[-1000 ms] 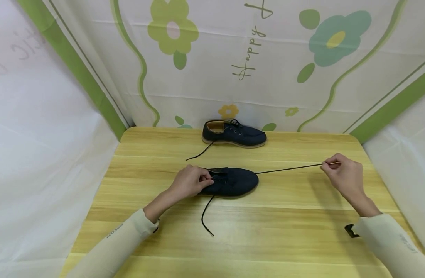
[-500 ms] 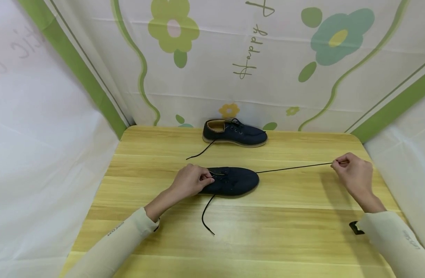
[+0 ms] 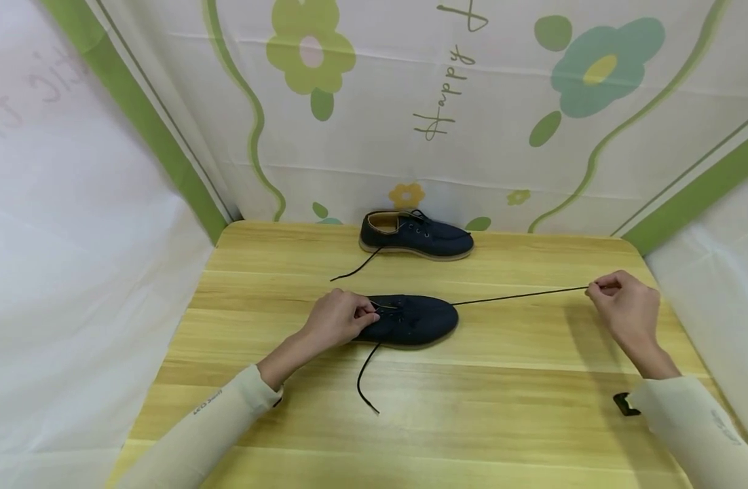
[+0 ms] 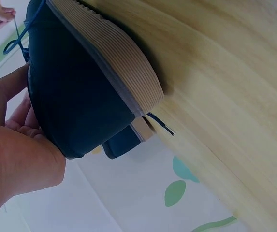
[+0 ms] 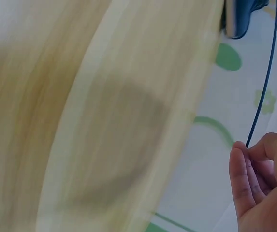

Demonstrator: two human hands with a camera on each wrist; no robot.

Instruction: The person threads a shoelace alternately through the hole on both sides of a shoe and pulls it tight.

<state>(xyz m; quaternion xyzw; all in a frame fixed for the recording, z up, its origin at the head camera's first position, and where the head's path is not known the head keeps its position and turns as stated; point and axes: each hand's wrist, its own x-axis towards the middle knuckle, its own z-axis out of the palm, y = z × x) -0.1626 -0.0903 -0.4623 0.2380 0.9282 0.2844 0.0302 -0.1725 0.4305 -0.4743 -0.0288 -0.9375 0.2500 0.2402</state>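
Note:
A dark navy lace-up shoe (image 3: 419, 322) lies sole down on the wooden table, toe to the right in the head view. At its opening, my left hand (image 3: 336, 318) grips the upper with curled fingers. The left wrist view shows this hand (image 4: 22, 154) against the heel end of the shoe (image 4: 75, 87); exactly which part the fingertips hold is partly hidden. Out to the right, my right hand (image 3: 627, 309) pinches the end of a black shoelace (image 3: 520, 296), stretched straight from the shoe. Thumb and fingertips meet on that lace (image 5: 269, 72) in the right wrist view.
A matching shoe (image 3: 432, 238) stands at the table's back edge, one lace end (image 3: 357, 266) trailing left. Another loose lace end (image 3: 363, 384) curves from the near shoe toward the front. White printed curtains (image 3: 349, 149) enclose the wooden table (image 3: 502, 421).
My right hand has moved right, drawing a longer stretch of lace out from the shoe, and is nearly still over the last half second. The left hand stays on the shoe.

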